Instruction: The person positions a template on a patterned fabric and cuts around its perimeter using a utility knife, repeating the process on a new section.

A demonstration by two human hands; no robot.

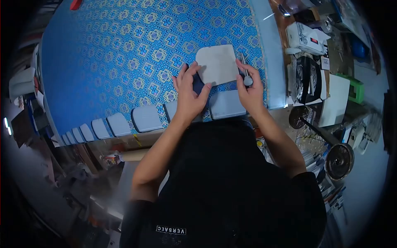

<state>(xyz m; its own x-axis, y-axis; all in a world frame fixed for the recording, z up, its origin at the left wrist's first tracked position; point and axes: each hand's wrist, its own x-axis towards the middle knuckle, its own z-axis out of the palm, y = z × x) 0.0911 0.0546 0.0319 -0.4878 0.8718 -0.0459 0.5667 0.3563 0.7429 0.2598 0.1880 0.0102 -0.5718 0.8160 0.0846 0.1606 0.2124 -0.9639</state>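
Observation:
A pale, flat template (217,64) with one rounded corner lies over the blue patterned cloth (157,53). My left hand (190,89) closes on its left and lower edge, thumb at the bottom corner. A dark blue piece (197,86) shows beside that hand, partly under the template. At the template's right edge is my right hand (251,89), its index finger and thumb by the edge. A slim tool with a round grey end (247,80) sits between those fingers, its thin tip pointing away from me. Part of it is hidden by the hand.
Rounded light-grey cut-outs (147,118) line the cloth's near edge. A red object (75,4) lies at the far left. To the right stand a white box (306,38), a black pouch (308,79) and a green plastic item (355,90).

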